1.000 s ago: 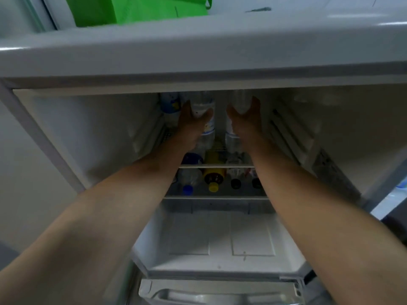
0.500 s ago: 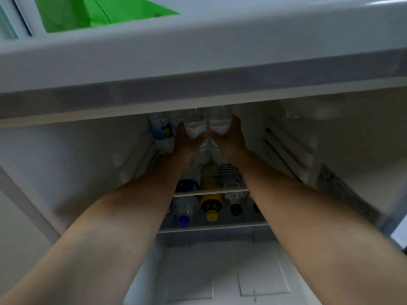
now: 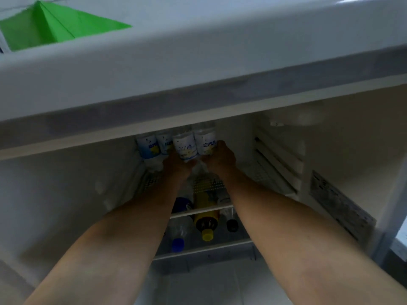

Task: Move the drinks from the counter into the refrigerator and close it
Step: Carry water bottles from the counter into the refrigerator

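Both my arms reach deep into the open refrigerator (image 3: 286, 133). My left hand (image 3: 177, 165) grips a clear water bottle with a white label (image 3: 184, 146) upright at the back of the upper wire shelf (image 3: 207, 186). My right hand (image 3: 221, 158) grips a second water bottle of the same kind (image 3: 205, 140) right beside it; the two bottles touch. Two more labelled water bottles (image 3: 148, 148) stand to their left against the wall. The bottles' tops are hidden by the fridge's upper edge.
On the shelf below lie a blue-capped bottle (image 3: 178, 244), a yellow-capped bottle (image 3: 207, 221) and a dark-capped bottle (image 3: 232, 225). The right inner wall has shelf rails (image 3: 277, 164) and a label sticker (image 3: 339, 212). A green bag (image 3: 50, 29) sits on top of the fridge.
My hands have pushed the two bottles further back and together on the upper shelf, next to the other bottles. My view has tilted down and moved closer.
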A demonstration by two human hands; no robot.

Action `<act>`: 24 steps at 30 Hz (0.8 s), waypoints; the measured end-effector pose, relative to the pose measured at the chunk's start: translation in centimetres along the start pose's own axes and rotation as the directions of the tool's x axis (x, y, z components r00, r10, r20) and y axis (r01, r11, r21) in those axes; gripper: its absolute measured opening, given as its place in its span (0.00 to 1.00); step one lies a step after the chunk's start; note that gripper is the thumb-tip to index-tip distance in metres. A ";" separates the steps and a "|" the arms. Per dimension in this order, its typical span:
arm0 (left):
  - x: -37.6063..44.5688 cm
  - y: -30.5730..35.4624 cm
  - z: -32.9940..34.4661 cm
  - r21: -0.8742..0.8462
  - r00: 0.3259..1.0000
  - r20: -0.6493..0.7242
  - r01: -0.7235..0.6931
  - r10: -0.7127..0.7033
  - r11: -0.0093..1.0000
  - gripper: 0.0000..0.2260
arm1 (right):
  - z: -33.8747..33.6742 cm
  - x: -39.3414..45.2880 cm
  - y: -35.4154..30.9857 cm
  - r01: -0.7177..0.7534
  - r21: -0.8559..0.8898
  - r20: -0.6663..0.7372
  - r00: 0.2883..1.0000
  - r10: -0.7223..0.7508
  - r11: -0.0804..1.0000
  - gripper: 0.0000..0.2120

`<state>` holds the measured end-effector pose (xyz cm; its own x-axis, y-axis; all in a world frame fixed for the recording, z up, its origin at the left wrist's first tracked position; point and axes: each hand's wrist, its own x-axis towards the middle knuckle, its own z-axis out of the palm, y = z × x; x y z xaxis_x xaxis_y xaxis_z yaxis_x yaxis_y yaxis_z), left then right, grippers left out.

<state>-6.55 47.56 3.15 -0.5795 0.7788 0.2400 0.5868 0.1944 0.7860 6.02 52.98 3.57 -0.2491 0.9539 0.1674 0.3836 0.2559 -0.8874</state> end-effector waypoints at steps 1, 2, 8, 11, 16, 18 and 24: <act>0.5 0.1 0.3 -0.001 1.000 0.000 0.006 -0.006 1.000 0.33 | 0.0 0.6 0.0 -0.009 -0.003 0.004 1.000 0.009 1.000 0.30; 0.8 0.1 0.6 0.005 1.000 -0.004 0.011 -0.011 1.000 0.34 | 0.1 1.0 0.0 -0.018 -0.009 0.015 1.000 0.018 1.000 0.30; 1.8 -0.1 1.7 0.087 1.000 -0.005 0.018 -0.018 0.996 0.33 | 1.3 2.6 0.2 -0.070 -0.046 0.061 0.996 0.072 0.997 0.32; 2.1 0.6 2.0 0.142 0.987 0.075 0.133 -0.144 0.981 0.32 | 1.6 3.0 0.1 -0.067 -0.060 0.075 0.995 0.071 0.996 0.33; 2.6 0.8 1.9 0.008 0.961 0.162 0.227 -0.226 0.974 0.21 | 0.9 3.1 -0.9 -0.098 -0.087 0.185 0.976 0.113 0.991 0.39; 2.5 0.4 1.6 -0.075 0.965 0.155 0.225 -0.212 0.971 0.19 | 0.6 2.7 -1.2 -0.103 -0.108 0.229 0.965 0.126 0.989 0.38; 1.5 1.4 0.9 -0.090 0.956 0.156 0.265 -0.249 0.960 0.18 | -0.3 1.4 -0.2 -0.140 -0.004 0.241 0.961 0.137 0.990 0.23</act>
<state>-6.09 49.59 4.11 -0.6119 0.7890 -0.0550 0.3590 0.3390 0.8696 5.83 54.36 4.06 -0.4014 0.9137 -0.0640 0.4178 0.1205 -0.9005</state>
